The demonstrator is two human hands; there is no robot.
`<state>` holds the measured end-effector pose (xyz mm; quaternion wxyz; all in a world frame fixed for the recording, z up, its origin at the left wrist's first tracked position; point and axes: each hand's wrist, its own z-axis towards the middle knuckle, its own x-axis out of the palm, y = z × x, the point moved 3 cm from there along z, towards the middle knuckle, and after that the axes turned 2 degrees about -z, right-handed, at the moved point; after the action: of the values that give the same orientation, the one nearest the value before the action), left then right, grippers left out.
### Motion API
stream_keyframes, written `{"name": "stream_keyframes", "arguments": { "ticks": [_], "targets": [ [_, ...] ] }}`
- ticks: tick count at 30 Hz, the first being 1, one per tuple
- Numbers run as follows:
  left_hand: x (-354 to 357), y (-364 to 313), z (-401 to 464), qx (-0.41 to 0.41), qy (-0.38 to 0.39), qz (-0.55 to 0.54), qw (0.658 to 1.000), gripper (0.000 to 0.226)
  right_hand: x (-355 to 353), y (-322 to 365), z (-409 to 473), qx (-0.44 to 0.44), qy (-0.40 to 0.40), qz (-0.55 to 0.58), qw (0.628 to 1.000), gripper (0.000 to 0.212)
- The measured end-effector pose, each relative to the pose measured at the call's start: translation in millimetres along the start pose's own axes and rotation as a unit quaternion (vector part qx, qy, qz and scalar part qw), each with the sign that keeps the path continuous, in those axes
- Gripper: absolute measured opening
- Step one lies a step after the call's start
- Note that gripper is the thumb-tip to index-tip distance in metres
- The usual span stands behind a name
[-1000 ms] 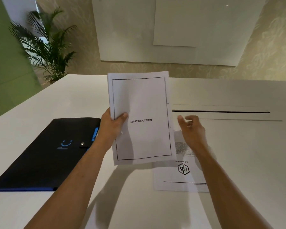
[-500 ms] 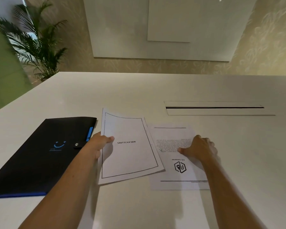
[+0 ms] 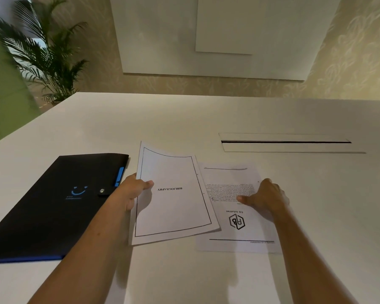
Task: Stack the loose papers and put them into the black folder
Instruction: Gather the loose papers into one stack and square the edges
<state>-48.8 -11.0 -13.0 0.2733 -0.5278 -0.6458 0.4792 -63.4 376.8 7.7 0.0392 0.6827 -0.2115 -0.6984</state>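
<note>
Black flat folder point(image 3: 53, 200) lies closed at left centre on our white bench point(image 3: 184, 119). Just right, our left hand point(image 3: 132, 189) has its fingers clamped on the bordered white BIBLIOGRAPHY sheet point(image 3: 173, 205), which overlaps the white letterhead sheet point(image 3: 239, 233). Our right hand point(image 3: 266, 196) rests there; whether its fingers grip, we cannot tell.

head-worn view, facing forward-down — close over table point(image 3: 206, 119)

Soft, dimmish warm light is coming from above, faint shadows are lying on my pale desk point(image 3: 184, 119) under the sheet point(image 3: 173, 205) I am holding, the wide lens is bending the edges, the plant point(image 3: 48, 58) is blurring slightly.
</note>
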Motion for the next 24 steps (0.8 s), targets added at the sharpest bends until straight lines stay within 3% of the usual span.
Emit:
{"name": "stream_keyframes", "arguments": {
  "ticks": [5,10,15,24],
  "targets": [
    [0,-1,-1,0.008,0.003,-0.002,1.0,0.066,0,3,-1,0.013,-0.002,0.007,1.0,0.099],
    [1,-1,-4,0.019,0.004,-0.001,1.0,0.061,-2,10,-2,-0.002,0.007,0.032,0.999,0.082],
    [1,-1,-5,0.013,0.005,0.003,1.0,0.061,0,8,-2,0.003,0.027,0.051,0.998,0.081],
    [0,0,-5,0.018,0.01,-0.015,1.0,0.08,7,7,13,0.0,0.058,0.161,0.985,0.033]
  ]
}}
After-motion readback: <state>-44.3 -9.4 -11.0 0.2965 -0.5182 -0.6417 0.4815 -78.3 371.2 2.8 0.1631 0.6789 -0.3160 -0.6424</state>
